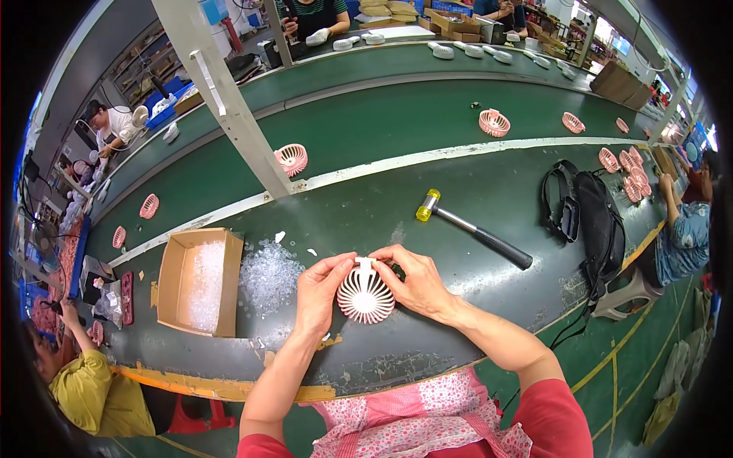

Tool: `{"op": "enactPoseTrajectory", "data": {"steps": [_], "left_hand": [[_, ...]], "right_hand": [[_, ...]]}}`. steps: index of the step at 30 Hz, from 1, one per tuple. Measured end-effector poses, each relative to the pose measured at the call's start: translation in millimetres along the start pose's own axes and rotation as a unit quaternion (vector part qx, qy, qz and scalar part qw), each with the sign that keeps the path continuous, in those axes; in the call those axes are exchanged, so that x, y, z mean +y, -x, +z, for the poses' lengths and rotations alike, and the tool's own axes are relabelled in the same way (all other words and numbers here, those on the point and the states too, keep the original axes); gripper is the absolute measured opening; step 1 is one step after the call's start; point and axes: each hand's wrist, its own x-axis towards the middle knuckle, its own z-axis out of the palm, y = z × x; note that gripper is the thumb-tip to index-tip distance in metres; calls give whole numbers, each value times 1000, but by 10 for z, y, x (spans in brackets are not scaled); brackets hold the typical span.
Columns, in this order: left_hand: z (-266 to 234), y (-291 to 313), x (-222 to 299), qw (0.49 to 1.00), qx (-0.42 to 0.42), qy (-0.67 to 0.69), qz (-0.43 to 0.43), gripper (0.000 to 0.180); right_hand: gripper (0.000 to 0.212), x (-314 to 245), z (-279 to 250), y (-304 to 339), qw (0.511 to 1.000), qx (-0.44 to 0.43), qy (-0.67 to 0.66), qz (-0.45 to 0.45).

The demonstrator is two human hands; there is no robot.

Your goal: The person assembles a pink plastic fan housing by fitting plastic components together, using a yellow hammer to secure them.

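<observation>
A pale pink slotted fan housing (366,299) rests on the dark green bench in front of me. My left hand (314,296) is closed on its upper left, thumb and fingertips pinching near the top. From the other side my right hand (418,284) grips the upper right edge. Between the fingertips sits a small white piece (366,262) at the top of the housing; how it is attached I cannot make out. Just left of my left hand lies a heap of small clear plastic parts (269,278). A mallet (479,230) with yellow heads and a black grip lies beyond my right hand.
An open cardboard box (231,294) holds more clear parts. A black bag (599,221) lies at the right, near stacked pink housings (634,177). Past a white rail (397,162), a green conveyor carries spaced pink housings (495,123). A metal post (229,99) rises left. Co-workers sit around.
</observation>
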Motion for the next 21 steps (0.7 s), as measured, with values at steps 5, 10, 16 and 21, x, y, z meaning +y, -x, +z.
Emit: {"op": "enactPoseTrajectory", "data": {"steps": [5,10,16,21], "left_hand": [[60,59,-49,970,-8,-174,167,16],[67,40,-55,991,-21,-89,103,13],[119,41,-71,990,-92,-59,87,18],[28,31,-129,995,-76,10,61,19]], "right_hand": [[15,0,-20,33,999,26,35,-10],[15,62,-63,45,999,16,-3,-51],[15,130,-105,18,996,0,-31,-89],[16,16,-154,-50,996,-32,-78,-22]]}}
